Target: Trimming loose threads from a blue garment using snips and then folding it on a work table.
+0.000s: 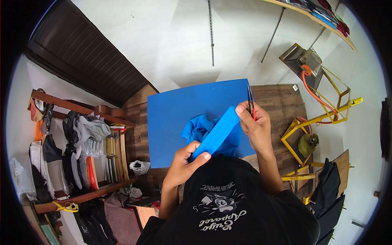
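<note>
A bright blue garment (197,127) lies bunched on the blue tabletop (171,111), and a flat folded band of it (216,134) is stretched up between my two hands. My left hand (186,163) grips the band's lower end, thumb on top. With thumb and forefinger, my right hand (254,125) pinches the upper end. Small scissors (250,98) with red on the handle are also held in that hand, their blades pointing away from me. Part of the garment is hidden behind the band and my shirt.
To the left, a wooden rack (82,111) carries clothes and plastic-wrapped pieces. A white plastic bag (139,167) sits by the table's left edge. At right stand a yellow metal frame (294,153), a green gas cylinder (307,145) and an orange hose (318,99).
</note>
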A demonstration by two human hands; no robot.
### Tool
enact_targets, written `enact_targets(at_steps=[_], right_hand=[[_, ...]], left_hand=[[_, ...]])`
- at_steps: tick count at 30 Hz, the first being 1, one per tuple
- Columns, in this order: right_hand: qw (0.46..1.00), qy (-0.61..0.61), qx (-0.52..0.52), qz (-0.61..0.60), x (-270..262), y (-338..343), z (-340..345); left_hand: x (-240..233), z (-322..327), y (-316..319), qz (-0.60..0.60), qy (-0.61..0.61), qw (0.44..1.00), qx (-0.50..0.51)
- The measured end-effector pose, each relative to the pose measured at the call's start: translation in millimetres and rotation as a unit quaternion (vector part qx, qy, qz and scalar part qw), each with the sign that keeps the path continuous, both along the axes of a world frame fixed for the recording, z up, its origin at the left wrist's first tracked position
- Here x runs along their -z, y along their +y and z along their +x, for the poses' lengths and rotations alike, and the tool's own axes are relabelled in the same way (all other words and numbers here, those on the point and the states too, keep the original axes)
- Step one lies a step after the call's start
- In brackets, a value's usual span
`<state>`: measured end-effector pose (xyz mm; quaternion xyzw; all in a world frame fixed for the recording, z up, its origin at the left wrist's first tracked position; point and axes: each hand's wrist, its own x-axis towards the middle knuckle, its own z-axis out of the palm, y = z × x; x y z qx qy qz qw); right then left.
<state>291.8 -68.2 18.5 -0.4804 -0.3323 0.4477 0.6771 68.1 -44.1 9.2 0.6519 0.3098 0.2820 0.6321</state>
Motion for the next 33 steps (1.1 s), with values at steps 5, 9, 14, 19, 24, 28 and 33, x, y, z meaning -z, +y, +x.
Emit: enact_targets(at_steps=[5, 9, 14, 19, 24, 28, 33], right_hand=[[1.000, 0.017, -0.018, -0.008, -0.6, -3.8, -4.5], [1.000, 0.021, -0.011, -0.014, 3.4, -4.4, -5.0], [0.999, -0.008, -0.027, -0.018, 2.4, -5.2, -13.0], [0.998, -0.016, -0.057, -0.013, 0.8, -0.3, -17.8], [0.997, -0.065, -0.035, -0.003, -0.2, 3.6, -18.1], [0.992, -0.122, -0.015, -0.003, -2.2, 3.7, -20.1], [0.937, -0.349, 0.013, 0.002, -12.5, -12.4, -13.2]], left_hand=[[-6.2, -1.8, -2.5, -0.085, -0.019, 0.996, -0.017], [-2.7, 0.3, -1.2, -0.101, -0.040, 0.994, -0.027], [-5.1, 2.7, -1.6, -0.160, -0.076, 0.983, -0.044], [-9.1, 10.9, -0.7, -0.168, -0.078, 0.983, -0.012], [-14.9, 9.8, -1.8, -0.088, -0.079, 0.993, -0.027], [-19.1, 9.3, -2.7, -0.021, -0.055, 0.997, -0.056], [-19.6, 10.2, -4.9, -0.012, -0.069, 0.994, -0.083]])
